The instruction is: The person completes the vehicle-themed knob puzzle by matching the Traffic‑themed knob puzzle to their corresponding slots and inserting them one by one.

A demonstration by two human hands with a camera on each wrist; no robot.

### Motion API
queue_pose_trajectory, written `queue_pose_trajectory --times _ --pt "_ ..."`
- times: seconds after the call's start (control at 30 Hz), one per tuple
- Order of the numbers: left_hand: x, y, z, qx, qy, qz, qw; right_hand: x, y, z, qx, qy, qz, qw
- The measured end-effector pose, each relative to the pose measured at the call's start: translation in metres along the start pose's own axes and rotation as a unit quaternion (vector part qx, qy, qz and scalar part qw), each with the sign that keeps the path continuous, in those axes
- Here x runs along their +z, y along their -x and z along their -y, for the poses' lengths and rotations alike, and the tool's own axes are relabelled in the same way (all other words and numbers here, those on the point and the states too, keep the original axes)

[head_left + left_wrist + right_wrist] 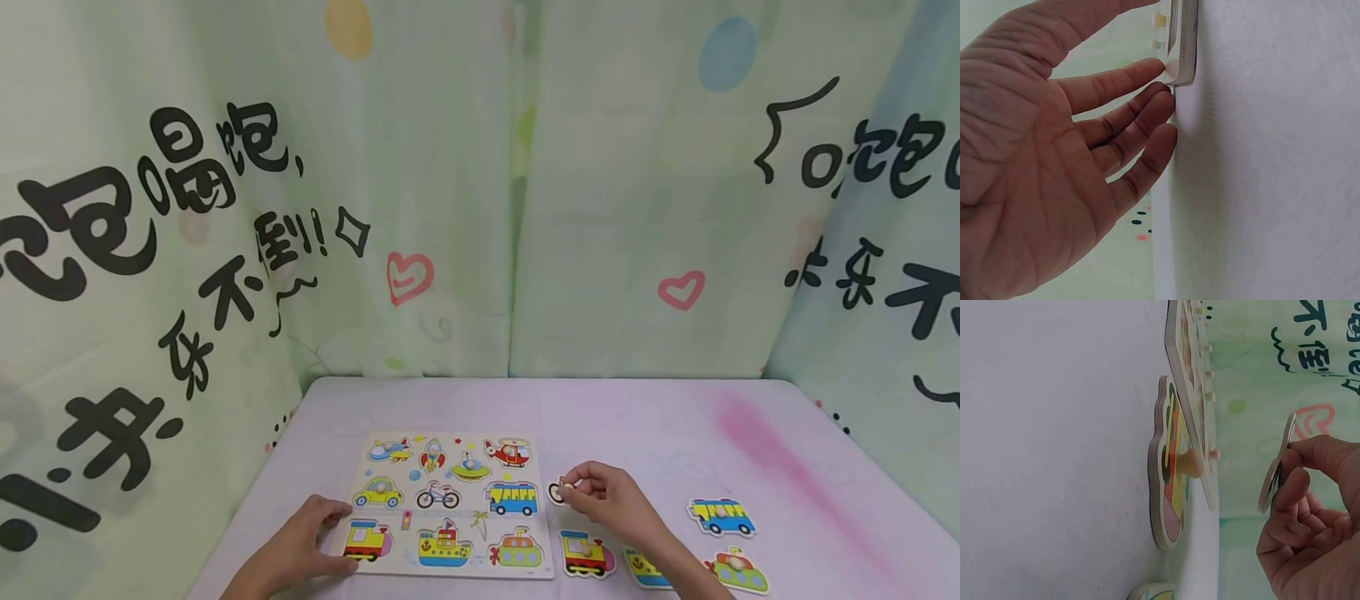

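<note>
A wooden vehicle puzzle board (405, 535) lies on the table with pictures in three rows. My left hand (306, 542) rests at its left edge, thumb at the near corner; in the left wrist view the fairly straight fingers (1141, 134) touch the edge and tabletop. My right hand (611, 500) pinches a bicycle puzzle piece (556, 492) between thumb and fingers just right of the board. The right wrist view shows that bicycle piece (1269, 478) nearly edge-on, raised off the table. Fingers partly cover it. Below this hand lies a train piece (587, 556) with a peg.
A ship piece (647, 568), partly hidden by the right forearm, lies beside the train piece. Further right are a bus piece (722, 517) and a submarine piece (738, 571). Printed curtains (622, 208) surround the white-covered table (637, 417) at the back and sides.
</note>
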State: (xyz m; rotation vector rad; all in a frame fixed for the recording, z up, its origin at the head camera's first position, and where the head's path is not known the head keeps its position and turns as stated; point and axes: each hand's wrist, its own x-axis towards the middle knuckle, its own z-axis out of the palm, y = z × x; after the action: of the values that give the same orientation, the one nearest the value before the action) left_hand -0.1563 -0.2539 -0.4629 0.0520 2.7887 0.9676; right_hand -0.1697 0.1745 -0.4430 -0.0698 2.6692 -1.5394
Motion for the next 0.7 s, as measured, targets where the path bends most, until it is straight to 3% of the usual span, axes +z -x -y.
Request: queue_pose_trajectory --times 0.47,0.7 --pt "0.001 0.000 -0.001 -0.008 0.006 0.002 0.9999 0.016 -0.006 0.008 -0.066 0.010 0.038 0.9970" --pt "0.000 0.000 0.000 -0.007 0.003 0.001 1.0000 0.029 -0.008 0.009 -0.073 -0.005 0.065 0.9953"
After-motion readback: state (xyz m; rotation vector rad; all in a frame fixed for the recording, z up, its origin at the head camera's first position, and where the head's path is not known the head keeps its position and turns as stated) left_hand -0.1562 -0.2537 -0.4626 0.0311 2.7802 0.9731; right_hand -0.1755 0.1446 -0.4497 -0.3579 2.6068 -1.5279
